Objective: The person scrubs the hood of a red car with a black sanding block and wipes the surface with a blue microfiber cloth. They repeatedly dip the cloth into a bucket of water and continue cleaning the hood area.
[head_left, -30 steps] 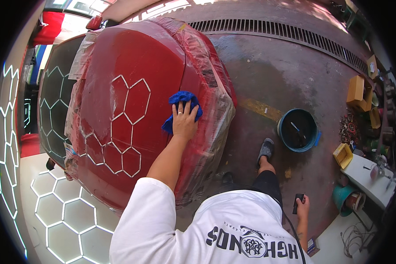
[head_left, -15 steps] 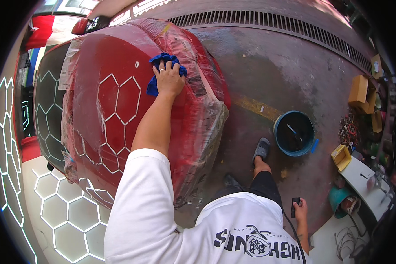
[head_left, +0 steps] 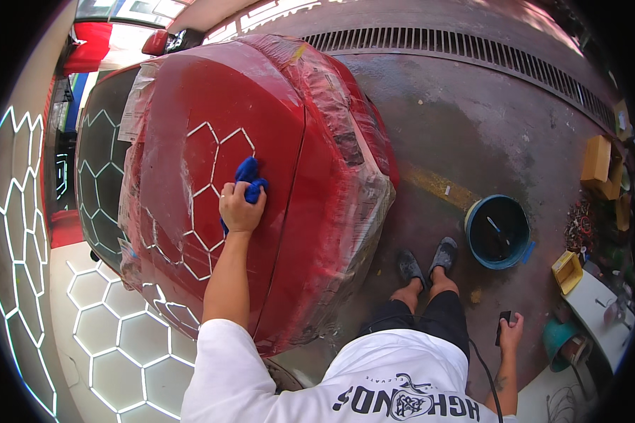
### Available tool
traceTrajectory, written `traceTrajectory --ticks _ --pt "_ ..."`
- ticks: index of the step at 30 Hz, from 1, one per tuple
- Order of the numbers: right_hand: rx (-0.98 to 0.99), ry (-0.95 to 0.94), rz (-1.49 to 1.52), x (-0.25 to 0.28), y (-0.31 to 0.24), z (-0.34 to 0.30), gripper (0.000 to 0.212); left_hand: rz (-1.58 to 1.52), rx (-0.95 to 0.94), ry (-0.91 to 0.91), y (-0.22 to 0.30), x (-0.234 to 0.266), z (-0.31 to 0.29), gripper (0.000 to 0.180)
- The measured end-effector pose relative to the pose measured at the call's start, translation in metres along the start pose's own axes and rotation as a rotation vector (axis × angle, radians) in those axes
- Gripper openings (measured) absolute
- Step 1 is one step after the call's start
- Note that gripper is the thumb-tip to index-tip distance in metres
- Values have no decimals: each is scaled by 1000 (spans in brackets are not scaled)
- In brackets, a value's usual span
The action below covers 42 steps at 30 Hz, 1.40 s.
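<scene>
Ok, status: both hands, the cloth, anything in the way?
Left hand gripping blue cloth, on red panel. Right hand holding small black object, away from panel. Bucket on floor, apart from panel.

We cannot see the part of the blue cloth (head_left: 250, 178) beneath the left hand (head_left: 240, 209), nor identify the black object (head_left: 503, 327) the right hand (head_left: 513, 331) partly covers; the lower edge crops the white shirt (head_left: 395, 356).

We look steeply down from the wearer's head through one wide, upright fisheye, close above the white shirt (head_left: 402, 366) at the lower edge, taking in the red car (head_left: 268, 240) leftward and the bent floor grate (head_left: 473, 53) farther off.
</scene>
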State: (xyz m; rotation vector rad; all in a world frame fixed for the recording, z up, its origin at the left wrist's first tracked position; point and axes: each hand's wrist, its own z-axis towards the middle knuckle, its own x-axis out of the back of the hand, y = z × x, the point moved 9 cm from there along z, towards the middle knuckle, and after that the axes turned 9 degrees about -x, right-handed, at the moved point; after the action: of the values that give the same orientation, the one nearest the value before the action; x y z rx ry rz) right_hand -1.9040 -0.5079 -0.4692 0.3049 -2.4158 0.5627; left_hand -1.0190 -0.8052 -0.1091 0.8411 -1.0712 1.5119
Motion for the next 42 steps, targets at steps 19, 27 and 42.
traceTrajectory --ticks 19,27,42 --pt "281 247 -176 -195 -71 377 32 -321 -413 3 219 -102 74 48" --pt "-235 136 20 -251 -105 357 54 -1169 -476 -334 588 -206 -22 61" --pt "-294 246 559 -195 -104 332 47 -603 -976 -1195 814 -503 -190 74"
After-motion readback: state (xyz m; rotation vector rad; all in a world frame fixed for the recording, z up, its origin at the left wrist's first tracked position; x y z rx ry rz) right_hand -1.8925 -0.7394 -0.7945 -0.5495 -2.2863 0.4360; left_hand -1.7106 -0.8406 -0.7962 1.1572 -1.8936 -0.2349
